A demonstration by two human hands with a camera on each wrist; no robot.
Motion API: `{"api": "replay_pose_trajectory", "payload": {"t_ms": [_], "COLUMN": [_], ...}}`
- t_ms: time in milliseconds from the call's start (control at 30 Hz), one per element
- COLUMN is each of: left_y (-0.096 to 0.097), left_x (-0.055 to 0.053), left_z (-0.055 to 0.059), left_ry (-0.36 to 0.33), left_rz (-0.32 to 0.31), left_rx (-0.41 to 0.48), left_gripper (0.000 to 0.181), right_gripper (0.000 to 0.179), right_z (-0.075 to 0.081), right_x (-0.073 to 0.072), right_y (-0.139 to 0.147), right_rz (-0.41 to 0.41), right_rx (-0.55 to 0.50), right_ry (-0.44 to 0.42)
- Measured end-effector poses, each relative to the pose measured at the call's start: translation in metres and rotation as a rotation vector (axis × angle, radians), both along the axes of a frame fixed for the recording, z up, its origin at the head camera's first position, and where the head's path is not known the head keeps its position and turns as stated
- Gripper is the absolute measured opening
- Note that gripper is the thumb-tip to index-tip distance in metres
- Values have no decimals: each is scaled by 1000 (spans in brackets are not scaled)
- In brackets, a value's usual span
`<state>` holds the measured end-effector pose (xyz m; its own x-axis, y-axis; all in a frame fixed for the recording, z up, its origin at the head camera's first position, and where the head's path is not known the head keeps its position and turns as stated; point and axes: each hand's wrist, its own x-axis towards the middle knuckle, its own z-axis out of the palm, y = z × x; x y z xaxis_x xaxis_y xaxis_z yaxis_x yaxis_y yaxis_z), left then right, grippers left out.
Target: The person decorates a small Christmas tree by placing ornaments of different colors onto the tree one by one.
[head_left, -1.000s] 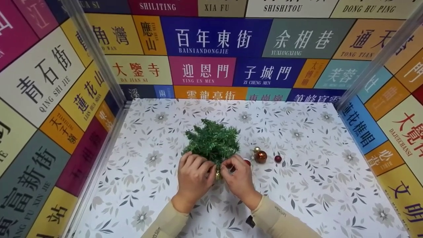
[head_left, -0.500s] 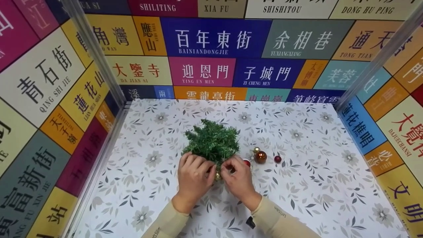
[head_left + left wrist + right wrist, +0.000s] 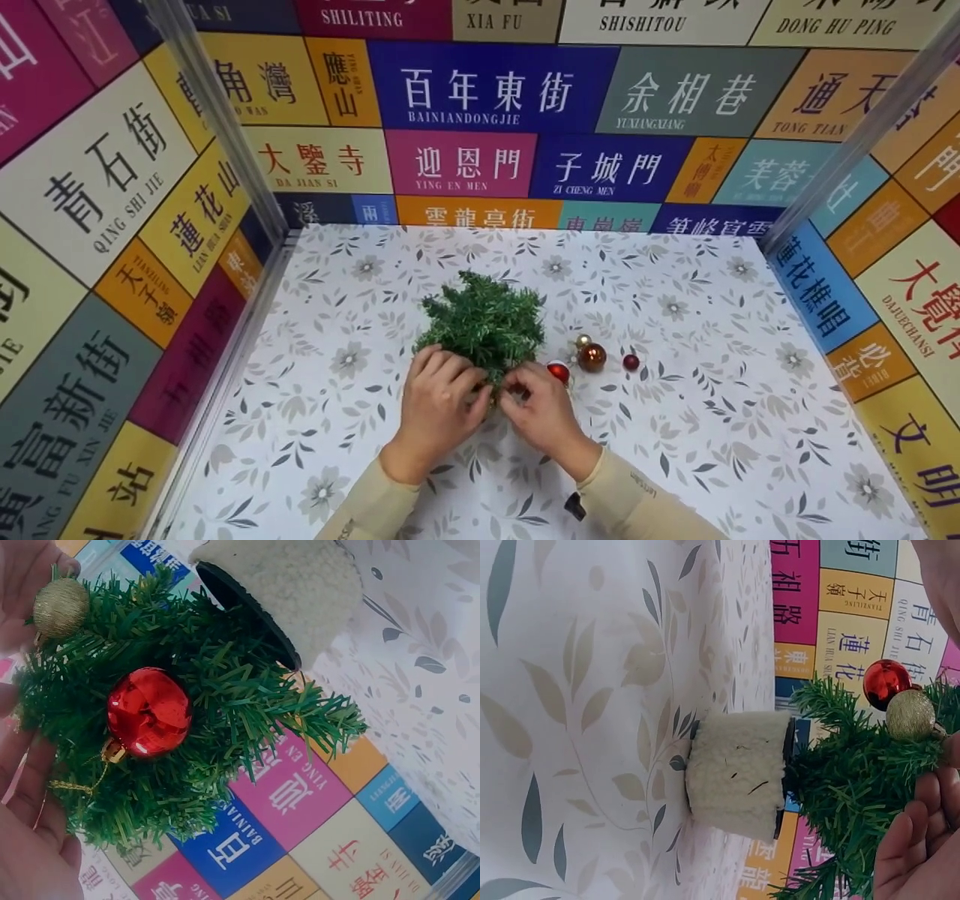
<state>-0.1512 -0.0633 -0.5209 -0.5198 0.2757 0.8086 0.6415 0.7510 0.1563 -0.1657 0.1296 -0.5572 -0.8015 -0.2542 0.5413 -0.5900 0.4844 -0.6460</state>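
Observation:
A small green artificial Christmas tree (image 3: 484,315) with a white fleecy pot (image 3: 739,772) stands in front of me. A shiny red ball ornament (image 3: 150,712) hangs on it by a gold cord. Beside that is a gold glitter ball ornament (image 3: 911,716), between my hands. My left hand (image 3: 442,405) is at the tree's near side, fingers curled, with thin gold cord (image 3: 26,765) running by its fingertips. My right hand (image 3: 544,412) faces it, thumb and index finger pinching close to the gold ball's cap. The tips and the cord are partly hidden by foliage.
On the patterned table (image 3: 675,450), right of the tree, lie a red-and-white ball (image 3: 558,370), a copper-brown ball (image 3: 592,357), a small gold ball (image 3: 583,340) and a small dark red ball (image 3: 631,361). Walls with coloured signs (image 3: 487,86) enclose the table.
My right hand has shifted slightly down, uncovering more of the red-and-white ball. Less of the gold ball shows between my hands in the head view. The tree has barely moved.

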Motion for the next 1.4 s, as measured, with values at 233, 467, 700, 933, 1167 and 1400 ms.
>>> {"api": "replay_pose_trajectory", "payload": {"t_ms": [233,467,700,933,1167,1400], "left_y": [1,2,2,2,2,0], "left_x": [0,-1,-1,-2,-2,-2], "left_z": [-1,-2,-2,-2,-2,-4], "left_ry": [7,3,10,51,68,68], "left_rz": [1,36,28,65,67,46], "left_rx": [-7,-21,-26,-45,-16,-27], "left_gripper": [14,13,4,6,2,10], "right_gripper": [19,15,3,11,18,21], "right_z": [0,-1,0,0,1,2], "right_x": [-2,-3,-3,-4,-4,-4], "right_y": [0,-1,-4,-5,-5,-6], "right_rz": [11,10,7,26,27,61], "right_rx": [-35,-52,-60,-80,-94,-137], "right_ry": [20,18,44,73,77,95]}}
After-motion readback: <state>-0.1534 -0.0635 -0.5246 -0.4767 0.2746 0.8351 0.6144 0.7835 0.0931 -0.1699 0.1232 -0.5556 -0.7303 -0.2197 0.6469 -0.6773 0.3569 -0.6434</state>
